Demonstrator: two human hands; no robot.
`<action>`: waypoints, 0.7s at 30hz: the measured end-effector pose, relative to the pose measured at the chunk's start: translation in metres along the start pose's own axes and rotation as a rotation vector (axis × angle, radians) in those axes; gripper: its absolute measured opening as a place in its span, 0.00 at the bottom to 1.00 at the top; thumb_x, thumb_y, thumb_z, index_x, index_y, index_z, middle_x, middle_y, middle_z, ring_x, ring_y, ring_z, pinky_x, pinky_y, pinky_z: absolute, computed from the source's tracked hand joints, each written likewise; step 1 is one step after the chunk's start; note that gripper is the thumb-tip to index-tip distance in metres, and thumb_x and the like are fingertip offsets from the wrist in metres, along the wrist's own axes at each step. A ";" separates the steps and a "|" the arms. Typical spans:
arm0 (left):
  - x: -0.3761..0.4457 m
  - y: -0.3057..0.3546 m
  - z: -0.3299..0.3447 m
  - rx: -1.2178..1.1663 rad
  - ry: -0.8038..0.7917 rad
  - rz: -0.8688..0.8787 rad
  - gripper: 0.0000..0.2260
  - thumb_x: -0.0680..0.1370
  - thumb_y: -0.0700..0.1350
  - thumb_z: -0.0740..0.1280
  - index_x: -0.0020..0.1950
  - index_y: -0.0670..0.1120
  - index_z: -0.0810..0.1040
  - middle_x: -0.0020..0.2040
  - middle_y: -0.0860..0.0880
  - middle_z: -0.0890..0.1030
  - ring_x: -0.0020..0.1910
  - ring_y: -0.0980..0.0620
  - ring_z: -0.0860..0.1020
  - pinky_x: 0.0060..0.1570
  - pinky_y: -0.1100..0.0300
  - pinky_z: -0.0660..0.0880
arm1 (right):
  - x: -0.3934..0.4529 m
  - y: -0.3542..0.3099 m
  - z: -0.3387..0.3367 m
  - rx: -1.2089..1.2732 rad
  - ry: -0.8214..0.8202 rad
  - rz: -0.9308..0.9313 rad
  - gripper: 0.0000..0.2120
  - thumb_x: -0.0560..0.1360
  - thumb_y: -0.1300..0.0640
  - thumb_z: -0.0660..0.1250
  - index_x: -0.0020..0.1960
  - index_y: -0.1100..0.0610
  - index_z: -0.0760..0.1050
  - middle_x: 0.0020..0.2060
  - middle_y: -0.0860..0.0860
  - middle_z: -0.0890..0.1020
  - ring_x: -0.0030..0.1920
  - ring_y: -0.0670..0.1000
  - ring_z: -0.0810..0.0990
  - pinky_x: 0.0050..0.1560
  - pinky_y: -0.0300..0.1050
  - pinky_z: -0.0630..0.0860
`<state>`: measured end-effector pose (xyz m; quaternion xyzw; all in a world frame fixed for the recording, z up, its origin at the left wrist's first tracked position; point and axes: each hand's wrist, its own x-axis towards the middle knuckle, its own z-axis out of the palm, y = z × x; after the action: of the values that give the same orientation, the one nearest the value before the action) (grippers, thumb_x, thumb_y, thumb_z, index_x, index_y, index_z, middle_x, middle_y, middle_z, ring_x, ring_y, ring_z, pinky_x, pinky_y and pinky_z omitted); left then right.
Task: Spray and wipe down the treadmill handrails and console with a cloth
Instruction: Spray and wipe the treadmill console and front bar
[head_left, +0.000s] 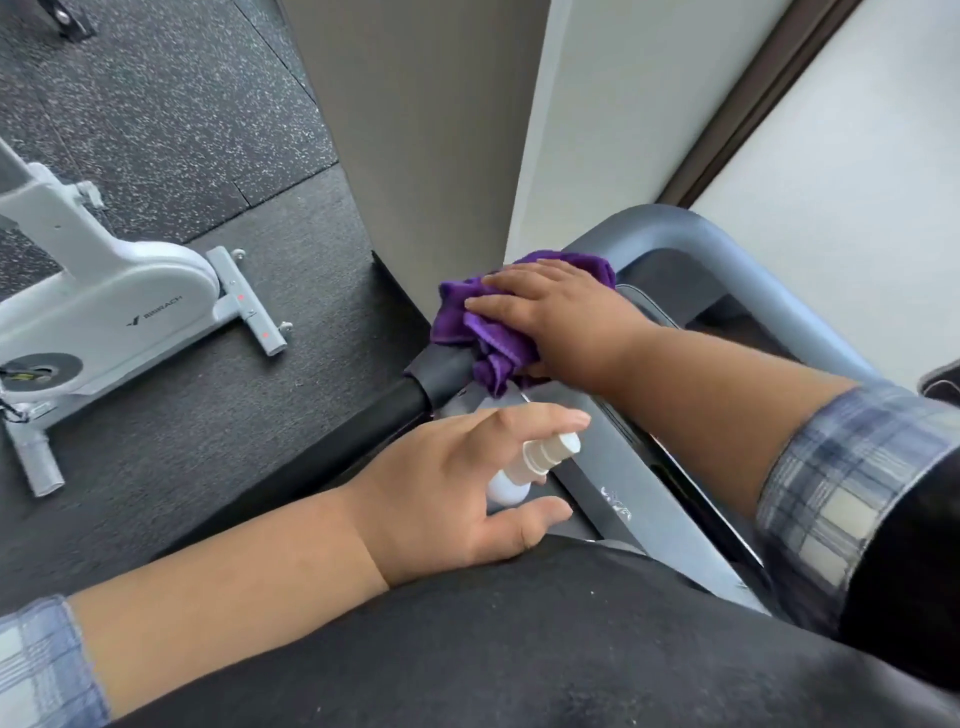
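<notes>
My right hand (558, 317) presses a crumpled purple cloth (485, 332) onto the left end of the grey treadmill console (613, 467), just above the black handrail grip (415, 395). My left hand (447, 488) holds a small white spray bottle (530, 467) low over the console's near edge, nozzle pointing right, index finger stretched above the cap. The grey curved frame (727, 260) of the treadmill arcs behind my right hand. Part of the cloth is hidden under my palm.
A white exercise bike (104, 306) stands on the black speckled rubber floor (182, 104) to the left. A beige pillar (441, 130) rises directly behind the console. A wall with a dark-framed panel (831, 156) runs along the right.
</notes>
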<state>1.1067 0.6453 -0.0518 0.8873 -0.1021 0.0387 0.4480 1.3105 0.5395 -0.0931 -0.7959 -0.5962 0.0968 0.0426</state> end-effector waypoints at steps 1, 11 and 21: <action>-0.002 0.000 0.000 -0.013 -0.006 -0.004 0.25 0.76 0.54 0.68 0.70 0.53 0.64 0.56 0.67 0.70 0.51 0.72 0.72 0.54 0.75 0.68 | -0.007 0.015 -0.006 -0.007 -0.001 0.050 0.38 0.69 0.47 0.77 0.76 0.49 0.68 0.73 0.54 0.71 0.73 0.59 0.69 0.74 0.56 0.60; -0.012 0.002 -0.008 -0.021 -0.017 0.007 0.25 0.76 0.55 0.68 0.71 0.54 0.65 0.50 0.70 0.72 0.48 0.71 0.74 0.52 0.74 0.69 | -0.051 0.110 -0.055 0.182 0.075 0.811 0.20 0.71 0.51 0.72 0.62 0.46 0.77 0.57 0.53 0.80 0.57 0.60 0.78 0.54 0.50 0.73; 0.000 0.008 -0.003 -0.055 -0.065 -0.013 0.25 0.76 0.56 0.67 0.70 0.62 0.62 0.51 0.72 0.73 0.47 0.69 0.77 0.51 0.76 0.69 | -0.021 0.040 -0.015 0.018 0.001 0.580 0.39 0.74 0.52 0.69 0.81 0.47 0.56 0.80 0.54 0.56 0.80 0.60 0.53 0.79 0.57 0.52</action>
<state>1.1046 0.6437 -0.0437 0.8761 -0.1120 0.0040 0.4689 1.3459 0.5082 -0.0832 -0.9327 -0.3428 0.1100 0.0206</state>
